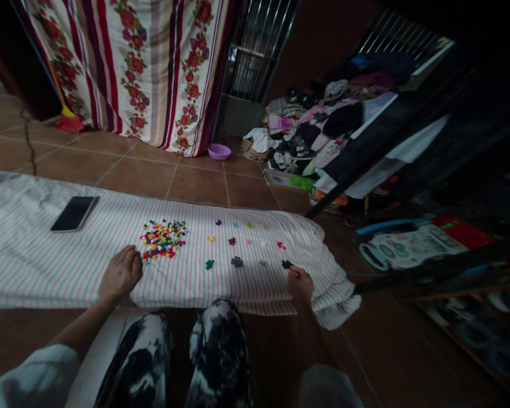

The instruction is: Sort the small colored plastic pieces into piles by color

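Observation:
A heap of small multicoloured beads (165,239) lies on the striped cloth (174,289). My left hand (122,272) rests on the cloth at the heap's left edge, fingers curled together; what they hold, if anything, is hidden. To the right, small groups sorted by colour are spread out, among them dark green (209,264), dark grey (237,262), brown (232,241) and red (281,245) pieces. My right hand (301,281) has its fingertips pinched at the edge of the black group (286,264); whether a piece is between them is too small to tell.
A phone (74,213) lies on the cloth at the left. Beyond the cloth are a purple basin (219,151), a floral curtain (153,73) and piled clothes (314,124). A dark metal bar (344,190) stands near the cloth's right end.

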